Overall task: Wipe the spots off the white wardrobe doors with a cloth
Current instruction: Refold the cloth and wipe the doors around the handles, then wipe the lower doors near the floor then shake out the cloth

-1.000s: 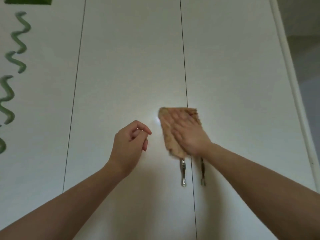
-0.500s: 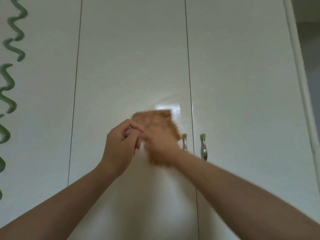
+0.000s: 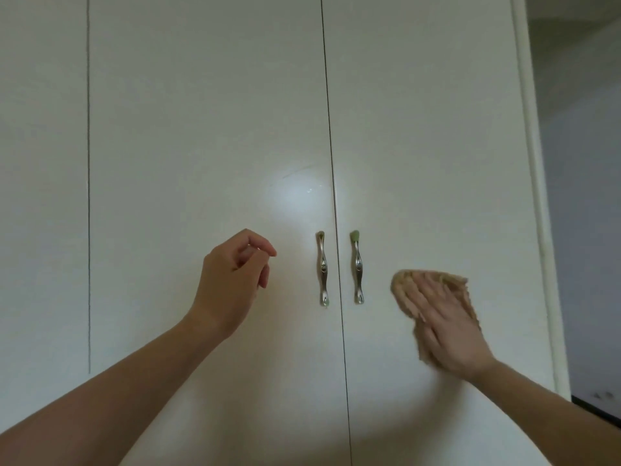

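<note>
The right hand point(image 3: 447, 327) presses flat, palm spread, on the cloth point(image 3: 408, 290) against the right door point(image 3: 437, 129), just right of the handles point(image 3: 357, 267). The left hand point(image 3: 232, 284) hovers loosely curled and empty; a faint streak point(image 3: 297, 171) lies up-left of the cloth, across the door gap point(image 3: 331, 163)

light: dim, flat, greenish | glare: soft pale patch on middle door point(image 3: 295, 200) | blur: right grip point(image 3: 450, 334) and cloth point(image 3: 406, 290) smeared, left grip point(image 3: 235, 280) sharp | edges: wardrobe frame point(image 3: 534, 196) bows | far right: dark
</note>
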Demonstrator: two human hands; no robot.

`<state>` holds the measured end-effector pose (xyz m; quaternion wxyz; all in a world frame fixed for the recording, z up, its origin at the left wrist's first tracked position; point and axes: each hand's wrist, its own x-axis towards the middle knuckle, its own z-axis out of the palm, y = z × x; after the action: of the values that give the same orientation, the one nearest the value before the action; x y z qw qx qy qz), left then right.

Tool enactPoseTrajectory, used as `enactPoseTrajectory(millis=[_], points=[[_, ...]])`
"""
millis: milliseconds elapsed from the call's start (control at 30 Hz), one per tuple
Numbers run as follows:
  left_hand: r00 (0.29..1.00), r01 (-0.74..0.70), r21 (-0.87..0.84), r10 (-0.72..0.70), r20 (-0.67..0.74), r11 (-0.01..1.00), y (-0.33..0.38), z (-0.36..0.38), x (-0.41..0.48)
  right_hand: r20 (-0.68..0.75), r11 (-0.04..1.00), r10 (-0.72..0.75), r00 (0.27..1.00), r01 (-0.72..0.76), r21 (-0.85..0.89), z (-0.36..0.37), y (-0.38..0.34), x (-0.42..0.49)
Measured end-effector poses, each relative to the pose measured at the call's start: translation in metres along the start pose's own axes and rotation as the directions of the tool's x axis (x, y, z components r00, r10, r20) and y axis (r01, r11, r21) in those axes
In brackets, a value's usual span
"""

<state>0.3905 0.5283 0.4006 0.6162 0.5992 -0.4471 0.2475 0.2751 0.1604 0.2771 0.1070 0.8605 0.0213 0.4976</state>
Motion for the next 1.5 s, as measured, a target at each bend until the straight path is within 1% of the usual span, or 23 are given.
enactPoseTrajectory(millis=[100,167,267,400,500,567,633,700,767,833,867,900,933,967,1000,1033,1067,1100,1133,1200,1233,1333,1500], points=[[1.0,-0.001,0.011,0.001,0.016,1.0,-0.002,0.011,-0.001,-0.114,0.974,0.22,0.969,-0.212,0.075,-0.022,-0.006,0.086],[1.0,0.008,0.007,-0.008,0.012,1.0,-0.005,0.018,-0.004,-0.125,0.966,0.243,0.962,-0.229,0.116,-0.025,-0.026,0.13],[0.999,0.02,0.027,-0.02,0.029,0.999,-0.008,0.024,-0.005,-0.107,0.993,0.086,0.991,-0.076,0.094,-0.003,-0.046,0.107],[0.999,0.023,0.026,-0.023,0.022,0.999,-0.014,0.025,-0.01,0.042,0.997,-0.073,0.996,0.074,-0.021,0.048,-0.053,-0.023],[0.998,0.041,0.043,-0.042,0.037,0.998,-0.017,0.029,-0.025,0.287,0.947,-0.263,0.921,0.303,-0.105,0.068,-0.053,-0.096],[0.997,0.054,0.1,-0.059,0.054,0.994,-0.02,0.032,-0.031,0.332,0.911,-0.347,0.877,0.399,-0.102,0.063,-0.042,-0.1],[0.994,0.067,0.184,-0.082,0.078,0.981,-0.029,0.031,-0.033,0.316,0.899,-0.369,0.874,0.422,-0.117,0.048,-0.032,-0.082],[0.989,0.085,0.27,-0.114,0.091,0.959,-0.042,0.025,-0.037,0.252,0.934,-0.292,0.923,0.331,-0.131,0.037,-0.026,-0.059],[0.985,0.098,0.342,-0.141,0.101,0.935,-0.056,0.018,-0.046,0.122,0.984,-0.144,0.982,0.155,-0.085,0.039,-0.038,-0.043],[0.98,0.099,0.376,-0.156,0.123,0.921,-0.066,0.015,-0.061,-0.022,0.999,0.047,0.999,-0.047,-0.018,0.057,-0.069,-0.042],[0.978,0.095,0.389,-0.158,0.135,0.916,-0.072,0.015,-0.069,-0.036,0.997,0.079,0.996,-0.078,0.005,0.072,-0.089,-0.049],[0.976,0.091,0.401,-0.162,0.148,0.912,-0.079,0.015,-0.079,0.019,1.0,0.009,1.0,-0.009,0.012,0.09,-0.111,-0.064],[0.973,0.089,0.409,-0.168,0.161,0.908,-0.086,0.016,-0.09,0.12,0.987,-0.163,0.979,0.16,0.028,0.109,-0.129,-0.085],[0.968,0.085,0.419,-0.175,0.182,0.904,-0.094,0.015,-0.101,0.221,0.931,-0.364,0.905,0.363,0.049,0.13,-0.143,-0.113],[0.961,0.076,0.426,-0.18,0.21,0.902,-0.102,0.014,-0.111,0.295,0.842,-0.528,0.796,0.536,0.059,0.147,-0.15,-0.14],[0.952,0.066,0.436,-0.187,0.242,0.897,-0.11,0.013,-0.123,0.368,0.762,-0.615,0.697,0.645,0.054,0.158,-0.15,-0.165],[0.942,0.049,0.458,-0.194,0.275,0.888,-0.117,0.01,-0.132,0.427,0.73,-0.633,0.646,0.682,0.051,0.165,-0.149,-0.179],[0.929,0.033,0.486,-0.206,0.308,0.873,-0.122,0.007,-0.14,0.446,0.728,-0.631,0.634,0.683,0.059,0.167,-0.146,-0.181],[0.919,0.025,0.508,-0.22,0.328,0.861,-0.129,0.002,-0.147,0.432,0.731,-0.636,0.64,0.679,0.069,0.166,-0.143,-0.172],[0.917,0.026,0.522,-0.228,0.327,0.852,-0.14,-0.007,-0.157,0.303,0.763,-0.637,0.709,0.636,0.114,0.152,-0.141,-0.133],[0.929,0.03,0.523,-0.217,0.3,0.852,-0.145,-0.012,-0.159,0.236,0.796,-0.604,0.761,0.592,0.127,0.141,-0.141,-0.104],[0.965,0.063,0.533,-0.188,0.184,0.844,-0.151,-0.026,-0.162,0.175,0.894,-0.446,0.878,0.428,0.129,0.116,-0.153,-0.024],[0.992,0.074,0.497,-0.114,0.051,0.865,-0.15,-0.054,-0.147,0.051,0.944,-0.298,0.953,0.286,0.165,0.118,-0.219,0.04]])
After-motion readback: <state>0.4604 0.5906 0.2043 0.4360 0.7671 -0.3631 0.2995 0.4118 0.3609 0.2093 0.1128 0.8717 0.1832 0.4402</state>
